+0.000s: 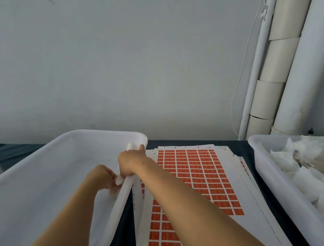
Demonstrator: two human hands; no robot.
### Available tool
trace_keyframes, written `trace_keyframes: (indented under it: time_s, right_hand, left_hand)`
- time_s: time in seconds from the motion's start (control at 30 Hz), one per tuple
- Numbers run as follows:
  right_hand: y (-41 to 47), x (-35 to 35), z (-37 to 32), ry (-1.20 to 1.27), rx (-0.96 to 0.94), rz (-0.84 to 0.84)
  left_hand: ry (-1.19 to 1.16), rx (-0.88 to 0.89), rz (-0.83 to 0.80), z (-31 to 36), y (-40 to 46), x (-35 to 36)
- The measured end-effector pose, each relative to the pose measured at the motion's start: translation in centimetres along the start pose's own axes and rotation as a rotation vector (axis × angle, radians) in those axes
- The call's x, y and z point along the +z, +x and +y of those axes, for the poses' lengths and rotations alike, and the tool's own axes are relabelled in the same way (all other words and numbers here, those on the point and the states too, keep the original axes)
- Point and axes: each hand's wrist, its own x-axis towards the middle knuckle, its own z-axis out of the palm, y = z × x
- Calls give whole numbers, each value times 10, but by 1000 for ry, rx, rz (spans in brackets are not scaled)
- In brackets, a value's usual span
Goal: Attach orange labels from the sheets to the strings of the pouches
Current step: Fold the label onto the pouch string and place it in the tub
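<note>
**Inspector:** Your orange labels [196, 176] lie in rows on the top sheet of a fanned stack of sheets [245, 186] on the dark table [234, 140], between the two tubs. The pouches [313, 161] are heaped, white and crumpled, in the right tub [265, 165]; I cannot make out their strings from here.

**Operator:** And my hands?

**Inspector:** Both are at the right wall of the left tub [44, 171], away from the labels. Your right hand [132, 160] reaches across the sheets, its forearm covering part of the label grid, and its fingers curl over the tub's rim near the far corner. Your left hand [103, 176] sits inside the tub just beside the right one, fingers bent, tips touching something small and white at the rim. It is blurred; I cannot tell what it is, or whether you pinch it.

**Operator:** Anything else nearby?

**Inspector:** White pipes [296, 73] and a thin cable [248, 44] run up the grey wall [113, 58] behind the right tub.
</note>
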Motion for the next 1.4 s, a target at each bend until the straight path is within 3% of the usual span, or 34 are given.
trace_keyframes:
  time_s: [0.17,0.3,0.4,0.5,0.6,0.73,1.0,1.17,1.4]
  right_hand:
    - [0,3,4,11,-11,-26]
    - [-7,1,17,435,-11,135]
    - [-23,-5,28,824,-32,220]
    - [-44,-13,47,1093,-2,245]
    - [-73,-24,79,1253,40,152]
    - [-120,-42,130,1382,165,185]
    - [-200,-44,220,1356,565,435]
    - [-227,-36,272,1152,792,611]
    - [-239,-8,318,1001,1004,653]
  left_hand:
    - [-61,-68,-76,3,3,7]
    - [-60,-83,-23,21,4,-3]
    - [-99,21,90,39,1,-12]
    - [-139,142,84,66,-15,-17]
    - [-177,243,0,93,-36,-19]
    - [-177,351,-48,128,-58,0]
    - [-211,461,-224,195,-83,101]
    - [-298,490,-347,232,-93,167]
    - [-295,558,-190,277,-92,232]
